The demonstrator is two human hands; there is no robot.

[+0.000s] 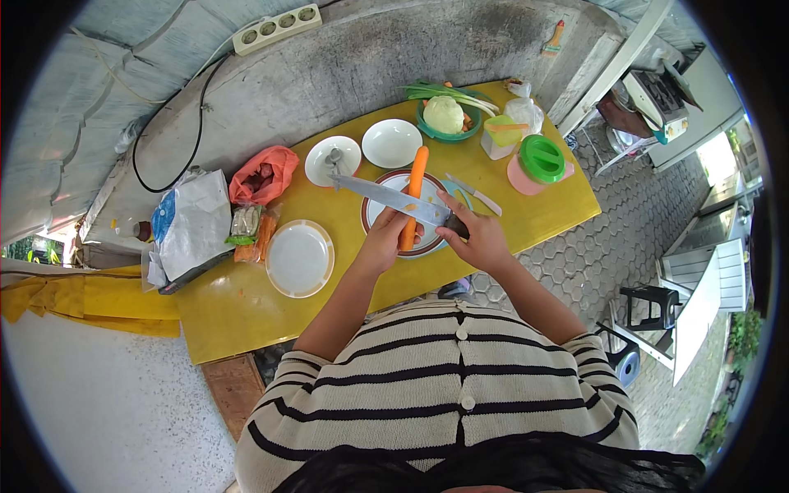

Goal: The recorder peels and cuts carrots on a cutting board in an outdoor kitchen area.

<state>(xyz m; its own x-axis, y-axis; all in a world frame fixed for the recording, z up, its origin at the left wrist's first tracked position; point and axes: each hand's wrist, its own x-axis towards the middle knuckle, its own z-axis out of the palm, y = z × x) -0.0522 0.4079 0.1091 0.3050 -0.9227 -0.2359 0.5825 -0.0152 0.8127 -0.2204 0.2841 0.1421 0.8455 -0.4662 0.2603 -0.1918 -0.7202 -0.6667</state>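
Observation:
My left hand (389, 237) grips a bright orange carrot (418, 169) near its lower end, holding it roughly upright in the picture. The dark handle of a large kitchen knife (383, 195) is in my right hand (478, 239). Its broad blade points left and crosses in front of the carrot; whether the two touch I cannot tell. Small orange bits cling to the blade. Beneath both hands is a white plate (370, 217) with a brown-red rim, partly hidden by them. A small knife with a pale handle (487, 201) lies right of that plate.
Behind the plate stand a white bowl (391, 143), another bowl holding a ladle (335, 155), and a green basin (436, 132) with a cabbage (444, 115). A green-lidded pink jug (541, 161) is at right. Leftward are a plate (299, 259), packaged vegetables (246, 223) and a red bag (274, 166).

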